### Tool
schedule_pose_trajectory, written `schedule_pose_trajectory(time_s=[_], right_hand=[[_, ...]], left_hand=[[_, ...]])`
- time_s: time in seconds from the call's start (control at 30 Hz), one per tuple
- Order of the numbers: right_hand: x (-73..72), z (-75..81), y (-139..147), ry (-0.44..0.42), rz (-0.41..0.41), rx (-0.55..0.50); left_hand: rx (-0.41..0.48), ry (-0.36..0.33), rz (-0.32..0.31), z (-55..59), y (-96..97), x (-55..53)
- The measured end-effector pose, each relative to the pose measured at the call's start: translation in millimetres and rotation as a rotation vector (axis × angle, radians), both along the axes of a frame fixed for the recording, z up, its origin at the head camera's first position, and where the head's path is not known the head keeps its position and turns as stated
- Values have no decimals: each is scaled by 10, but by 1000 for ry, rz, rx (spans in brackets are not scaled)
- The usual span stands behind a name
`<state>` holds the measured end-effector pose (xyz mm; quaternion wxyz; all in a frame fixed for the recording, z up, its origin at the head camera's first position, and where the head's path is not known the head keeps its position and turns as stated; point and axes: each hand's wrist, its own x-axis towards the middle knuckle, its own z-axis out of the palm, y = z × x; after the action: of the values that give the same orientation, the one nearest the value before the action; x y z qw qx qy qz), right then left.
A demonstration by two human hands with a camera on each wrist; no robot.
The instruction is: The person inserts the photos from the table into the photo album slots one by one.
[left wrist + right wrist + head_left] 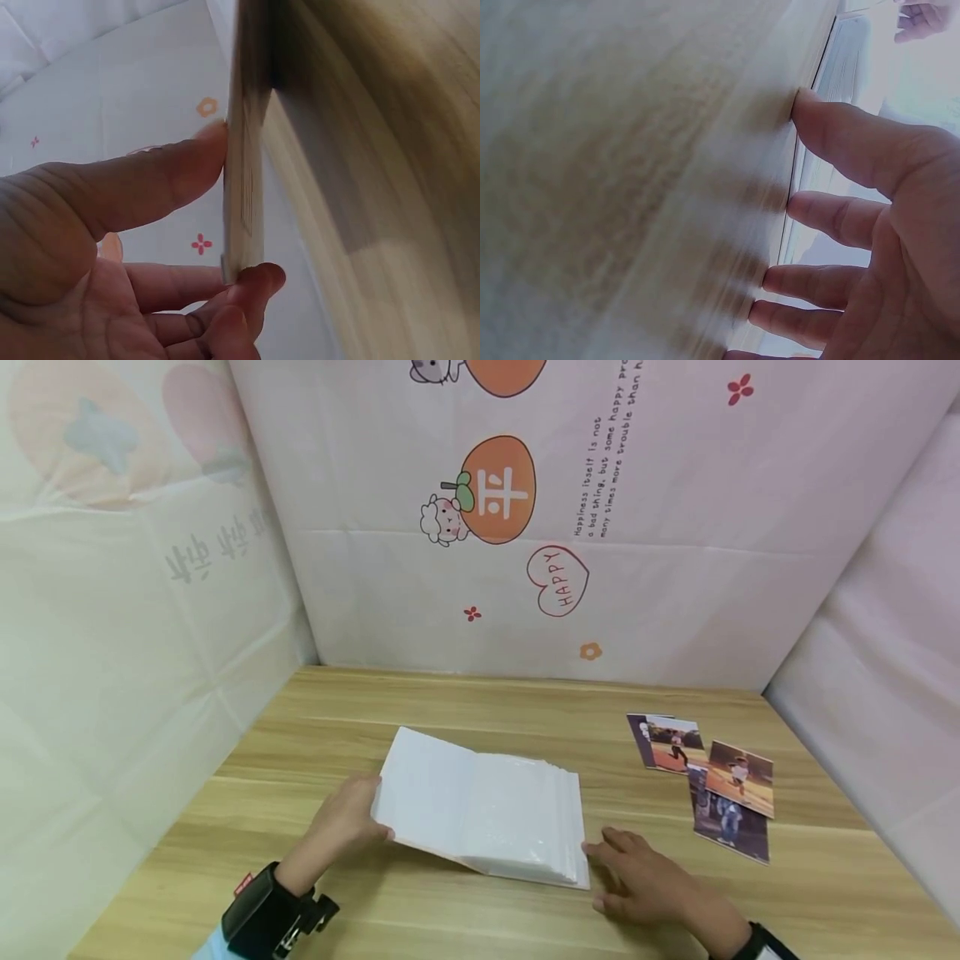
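Observation:
A white photo album lies on the wooden table with its front cover swung up toward the left. My left hand pinches that cover's outer edge; in the left wrist view the thumb presses one face while curled fingers back the other. Clear plastic sleeves fill the album and show white. My right hand rests at the album's right edge. Its fingers are spread, with the tips on the tabletop in the right wrist view.
Several printed photos lie loosely overlapped on the right of the table, among them a picture of a running player and one with an orange ground. Printed white cloth walls the table at the back and both sides.

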<state>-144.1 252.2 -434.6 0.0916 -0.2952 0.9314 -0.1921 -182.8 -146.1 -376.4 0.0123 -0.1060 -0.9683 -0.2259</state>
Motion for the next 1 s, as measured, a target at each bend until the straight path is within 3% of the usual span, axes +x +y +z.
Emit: schedule_pose_trajectory(time_s=[0.27,0.53,0.7,1.0], right_hand=[[2,0,-8,13,5,7],[-2,0,-16,3,-5,12],[0,-5,-13,4,-6,16],[7,-25,3,20,-6,11]], left_hand=[[-8,-110,-27,-184,-42,-44],[23,-166,-71,-337,-40,-51],[25,-200,-70,-369,-17,-44],[-1,-198,-66,-416,24,-40]])
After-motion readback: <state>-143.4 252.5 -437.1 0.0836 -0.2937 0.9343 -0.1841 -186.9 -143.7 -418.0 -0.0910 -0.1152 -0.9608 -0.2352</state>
